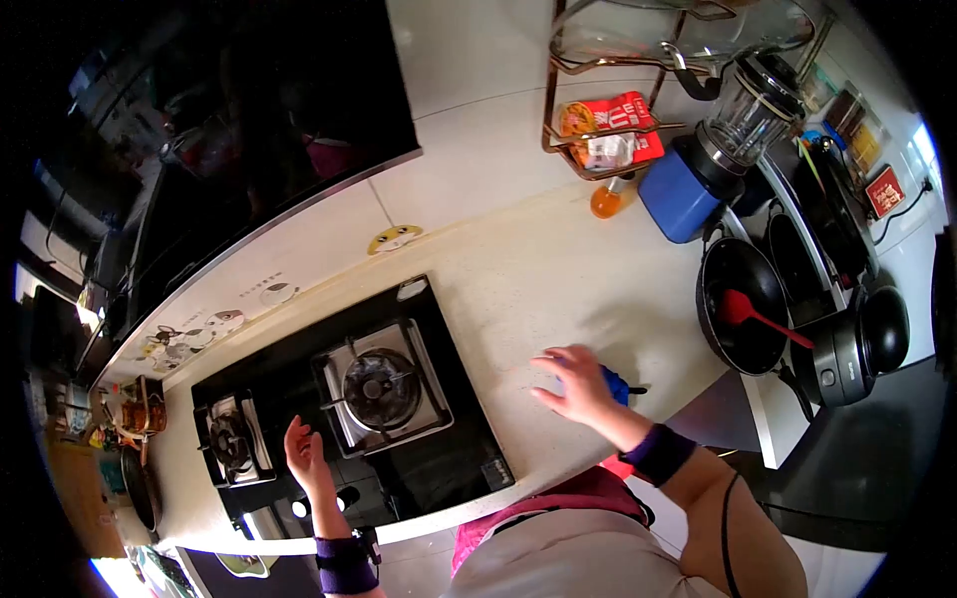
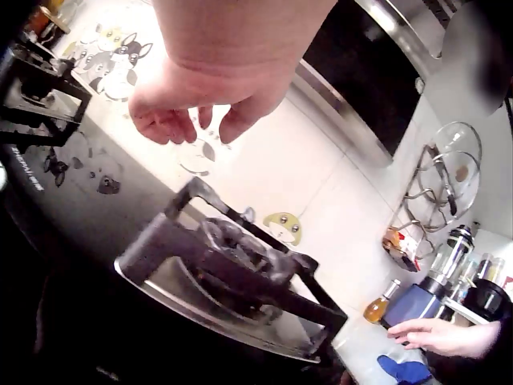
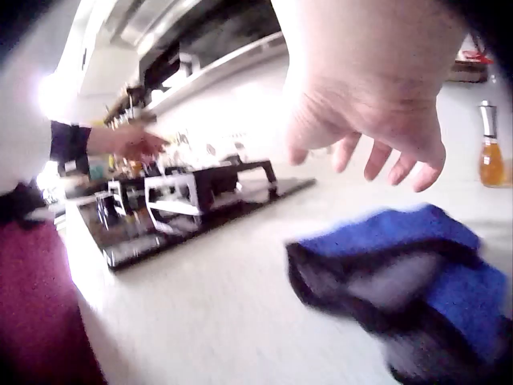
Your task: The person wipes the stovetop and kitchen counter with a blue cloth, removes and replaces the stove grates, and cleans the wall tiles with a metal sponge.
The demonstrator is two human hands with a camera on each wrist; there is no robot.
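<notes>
I note my right hand [image 1: 573, 384], fingers spread and straight, hovering just above the blue cloth [image 3: 401, 273] — no contact — which lies on the surface [image 1: 538, 269] beneath it. My left hand [image 1: 304, 453] hangs slack-fingered over the gas hob [image 1: 439, 468], holding nothing.

white counter [image 1: 558, 279] carries a gas hob [image 1: 439, 463], blue cloth [image 1: 617, 385], blender [image 1: 688, 189] and bottle [image 1: 605, 200].
</notes>
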